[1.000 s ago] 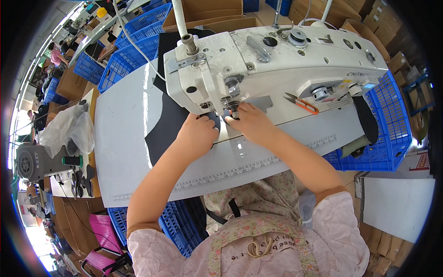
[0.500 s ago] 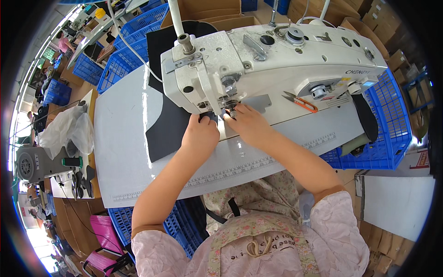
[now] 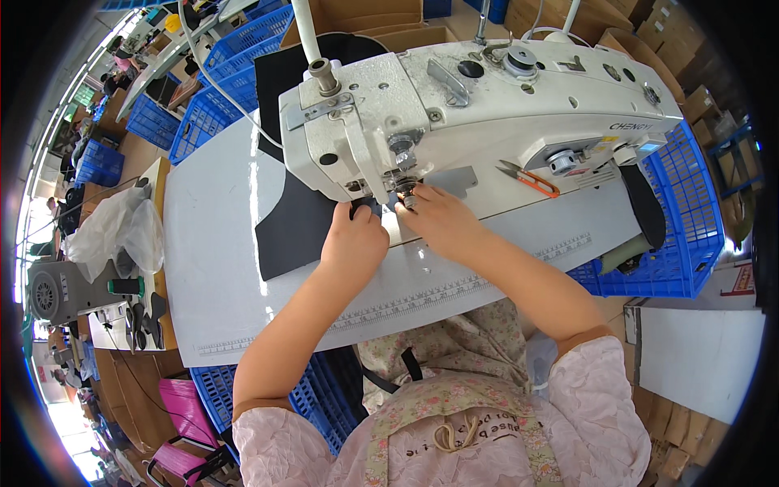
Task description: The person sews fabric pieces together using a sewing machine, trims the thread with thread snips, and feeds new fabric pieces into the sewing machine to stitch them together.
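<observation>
A white sewing machine stands over a pale grey table. A dark grey sheet of fabric lies on the table and runs under the machine's head. My left hand is closed at the fabric's edge, left of the needle area, with bent fingers and a dark bit showing between them. Just right of the needle, my right hand has its fingers pressed together against the work by the presser foot. What its fingertips hold is hidden beneath the machine's metal parts.
Orange-handled thread snips rest on the machine's arm side. A ruler strip runs along the table's near edge. Blue crates stand at the right and behind left. At left are a second machine and a clear plastic bag.
Both hands stay beside the needle with only a very slight shift. The fabric has barely moved. The whole view is displaced a little.
</observation>
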Motion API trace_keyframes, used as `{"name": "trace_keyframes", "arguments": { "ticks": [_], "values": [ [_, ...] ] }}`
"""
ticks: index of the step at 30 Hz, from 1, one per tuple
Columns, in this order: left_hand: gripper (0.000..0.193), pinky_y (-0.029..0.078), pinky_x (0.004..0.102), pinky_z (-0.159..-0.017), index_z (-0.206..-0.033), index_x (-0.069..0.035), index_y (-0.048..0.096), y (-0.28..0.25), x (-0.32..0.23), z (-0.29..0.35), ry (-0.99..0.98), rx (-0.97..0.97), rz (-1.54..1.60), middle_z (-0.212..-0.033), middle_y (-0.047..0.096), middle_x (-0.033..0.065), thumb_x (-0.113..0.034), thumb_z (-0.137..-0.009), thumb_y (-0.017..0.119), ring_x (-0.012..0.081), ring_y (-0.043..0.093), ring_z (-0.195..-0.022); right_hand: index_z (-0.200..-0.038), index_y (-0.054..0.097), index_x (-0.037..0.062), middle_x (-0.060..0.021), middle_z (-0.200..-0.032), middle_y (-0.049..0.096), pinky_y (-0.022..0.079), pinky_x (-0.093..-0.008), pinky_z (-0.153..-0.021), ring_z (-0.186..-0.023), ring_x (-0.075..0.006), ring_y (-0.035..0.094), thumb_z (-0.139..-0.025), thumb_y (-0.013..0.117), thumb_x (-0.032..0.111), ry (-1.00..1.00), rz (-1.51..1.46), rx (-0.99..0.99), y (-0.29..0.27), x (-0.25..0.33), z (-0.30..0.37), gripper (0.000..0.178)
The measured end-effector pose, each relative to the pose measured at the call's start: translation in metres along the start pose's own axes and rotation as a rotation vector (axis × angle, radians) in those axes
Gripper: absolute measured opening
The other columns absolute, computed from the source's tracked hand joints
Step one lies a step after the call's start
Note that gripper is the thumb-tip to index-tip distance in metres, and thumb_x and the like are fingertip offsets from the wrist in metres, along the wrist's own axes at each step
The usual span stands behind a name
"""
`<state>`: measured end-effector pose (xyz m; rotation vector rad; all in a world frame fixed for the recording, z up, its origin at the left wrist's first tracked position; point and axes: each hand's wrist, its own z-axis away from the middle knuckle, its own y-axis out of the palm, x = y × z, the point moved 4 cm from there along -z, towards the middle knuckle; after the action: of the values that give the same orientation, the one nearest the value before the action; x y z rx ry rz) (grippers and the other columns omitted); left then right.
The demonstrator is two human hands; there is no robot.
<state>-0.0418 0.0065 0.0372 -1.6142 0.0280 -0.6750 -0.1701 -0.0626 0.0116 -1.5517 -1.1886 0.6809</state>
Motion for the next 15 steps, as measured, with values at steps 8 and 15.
{"name": "trace_keyframes", "arguments": {
  "ticks": [8,15],
  "values": [
    [0.006,0.04,0.0401,-0.093,-0.077,-0.008,0.068,0.0054,-0.0042,-0.0014,0.005,-0.02,-0.034,-0.078,0.061,0.002,-0.01,-0.071,0.064,0.02,0.056,-0.088,-0.12,0.061,0.0006,-0.0087,-0.103,0.065,0.047,-0.0366,-0.094,-0.108,-0.0262,0.054,-0.081,0.056,0.007,0.014,0.014,-0.037,0.0059,0.0028,-0.0031,0.04],
    [0.005,0.042,0.0379,-0.09,-0.076,-0.007,0.067,0.0042,-0.0053,-0.0036,0.015,-0.053,-0.013,-0.076,0.06,0.0023,-0.008,-0.072,0.064,0.0198,0.056,-0.083,-0.11,0.061,-0.0019,-0.0106,-0.089,0.067,0.048,-0.0377,-0.089,-0.098,-0.0285,0.056,-0.079,0.056,0.007,0.042,-0.065,-0.076,0.0045,0.0058,-0.005,0.033]
  ]
}}
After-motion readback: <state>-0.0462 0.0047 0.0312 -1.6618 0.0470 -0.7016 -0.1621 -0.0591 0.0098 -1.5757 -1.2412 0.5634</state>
